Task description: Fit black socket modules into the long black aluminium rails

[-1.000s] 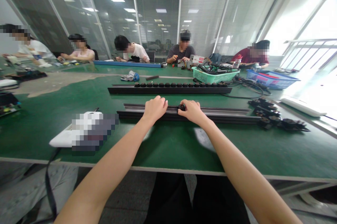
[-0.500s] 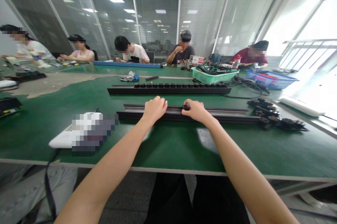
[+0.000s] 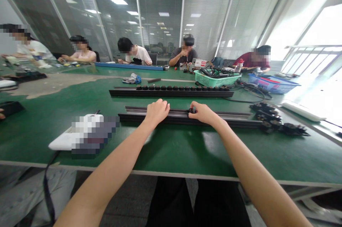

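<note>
A long black rail with a grey channel [image 3: 229,115] lies across the green table in front of me. My left hand [image 3: 158,109] is closed over its left-middle part, fingers curled round the rail. In my right hand [image 3: 201,112] a small black part [image 3: 191,110] is pinched between thumb and fingers, in or just above the channel; whether it is seated there I cannot tell. Behind lies a second black rail [image 3: 171,93] with a row of several similar black parts standing along it. A pile of loose black parts [image 3: 268,116] sits at the near rail's right end.
A green basket [image 3: 217,80] full of cables and a blue basket [image 3: 275,84] stand at the back right. A white device [image 3: 62,140] lies on the left, partly pixelated. A white bar [image 3: 303,110] lies at the right edge. Several people sit along the far side.
My right hand has slid a little to the right along the rail with the small black part. My left hand stays where it was on the rail.
</note>
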Demonstrator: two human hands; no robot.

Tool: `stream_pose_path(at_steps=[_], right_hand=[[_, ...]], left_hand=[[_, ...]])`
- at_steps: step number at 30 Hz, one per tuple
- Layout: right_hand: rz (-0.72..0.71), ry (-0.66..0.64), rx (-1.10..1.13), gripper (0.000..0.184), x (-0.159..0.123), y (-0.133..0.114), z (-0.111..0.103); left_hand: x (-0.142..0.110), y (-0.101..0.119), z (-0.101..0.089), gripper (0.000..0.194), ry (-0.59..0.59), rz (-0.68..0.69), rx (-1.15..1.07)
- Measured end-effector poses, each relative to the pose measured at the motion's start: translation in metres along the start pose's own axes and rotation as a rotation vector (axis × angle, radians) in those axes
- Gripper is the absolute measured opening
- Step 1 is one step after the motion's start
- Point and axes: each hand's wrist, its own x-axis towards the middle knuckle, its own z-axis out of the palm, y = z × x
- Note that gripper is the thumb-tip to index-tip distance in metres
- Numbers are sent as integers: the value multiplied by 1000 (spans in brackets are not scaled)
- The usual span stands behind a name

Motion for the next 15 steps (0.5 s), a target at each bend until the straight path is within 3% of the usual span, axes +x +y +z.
stream_pose_path(at_steps=[15], right_hand=[[-47,68,-25,22,-11,21,2]], left_hand=[[0,0,1,43,2,3,-14]])
